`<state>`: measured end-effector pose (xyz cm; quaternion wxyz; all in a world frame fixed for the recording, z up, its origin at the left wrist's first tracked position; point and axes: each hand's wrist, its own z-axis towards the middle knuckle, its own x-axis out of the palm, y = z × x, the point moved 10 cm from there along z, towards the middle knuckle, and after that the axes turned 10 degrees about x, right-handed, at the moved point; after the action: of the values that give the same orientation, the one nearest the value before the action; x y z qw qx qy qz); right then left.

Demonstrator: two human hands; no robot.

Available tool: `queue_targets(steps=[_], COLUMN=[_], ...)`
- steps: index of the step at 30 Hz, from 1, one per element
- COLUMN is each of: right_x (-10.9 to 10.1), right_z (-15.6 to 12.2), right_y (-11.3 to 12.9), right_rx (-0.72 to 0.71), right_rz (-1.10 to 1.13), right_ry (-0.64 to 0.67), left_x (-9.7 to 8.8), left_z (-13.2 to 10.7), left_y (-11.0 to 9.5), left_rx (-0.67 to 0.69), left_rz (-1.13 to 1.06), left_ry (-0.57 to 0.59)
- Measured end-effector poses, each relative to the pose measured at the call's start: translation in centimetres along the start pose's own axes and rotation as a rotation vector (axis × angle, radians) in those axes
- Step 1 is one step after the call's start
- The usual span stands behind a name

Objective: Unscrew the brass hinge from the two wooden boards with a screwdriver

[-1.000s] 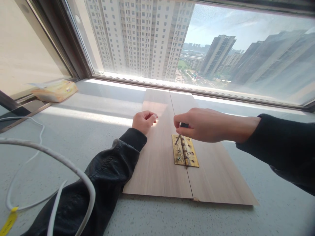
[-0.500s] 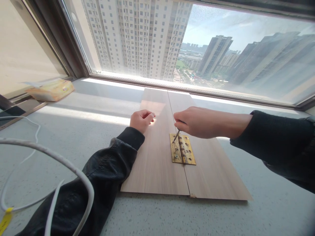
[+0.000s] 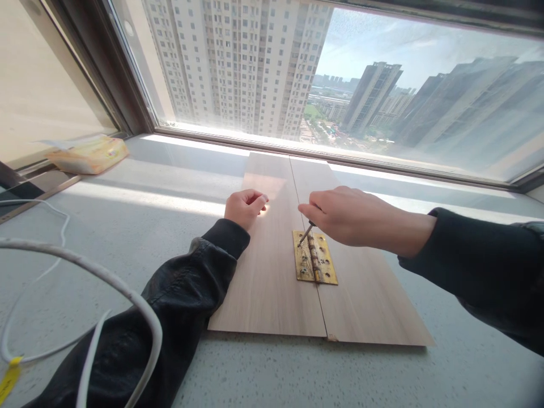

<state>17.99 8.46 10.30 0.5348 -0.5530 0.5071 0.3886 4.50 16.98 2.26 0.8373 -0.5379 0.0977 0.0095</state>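
A worn brass hinge (image 3: 315, 258) lies across the seam between the left wooden board (image 3: 272, 283) and the right wooden board (image 3: 365, 300). My right hand (image 3: 340, 215) is closed around a screwdriver (image 3: 305, 234), its handle mostly hidden in the fingers. The slanted shaft reaches down to the upper part of the hinge's left leaf, its tip at or near a hole. Over the left board, my left hand (image 3: 244, 208) is closed with thumb and fingers pinched together. Whatever those fingers hold, if anything, is too small to make out.
Both boards lie on a speckled pale sill (image 3: 178, 175) below a large window (image 3: 255, 73). A tissue pack (image 3: 87, 154) sits at the far left. White cable (image 3: 140, 306) loops over my left sleeve, with a yellow tag (image 3: 11, 378) nearby.
My right hand has turned slightly about the screwdriver and shifted a little to the right and down. The shaft leans a bit more. My left hand and the hinge stay put.
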Motion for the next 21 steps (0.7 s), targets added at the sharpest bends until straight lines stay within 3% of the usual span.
queue_targets(steps=[2,9,12,15,17,21], right_x=[0.1,0.0,0.1,0.1,0.1,-0.1], right_z=[0.2,0.1,-0.7,-2.0,-1.9,-0.4], right_y=[0.4,2.9,3.3,3.8,3.3,1.1], right_rx=[-0.011,-0.291,-0.466,-0.634,-0.571,-0.211], right_rz=[-0.039,-0.012,0.060,0.033,-0.008,0.042], right_ry=[0.025,0.107,0.163,0.139,0.078,0.028], left_x=[0.0,0.0,0.0,0.0,0.0,0.0], left_z=[0.0,0.1,0.2,0.2,0.1,0.1], left_y=[0.0,0.2,0.2,0.2,0.2,0.1], left_rx=[-0.002,-0.011,-0.008,-0.005,-0.003,-0.005], left_rz=[0.005,-0.004,-0.001,0.004,0.006,0.001], left_ry=[-0.001,0.004,0.003,0.005,0.007,0.005])
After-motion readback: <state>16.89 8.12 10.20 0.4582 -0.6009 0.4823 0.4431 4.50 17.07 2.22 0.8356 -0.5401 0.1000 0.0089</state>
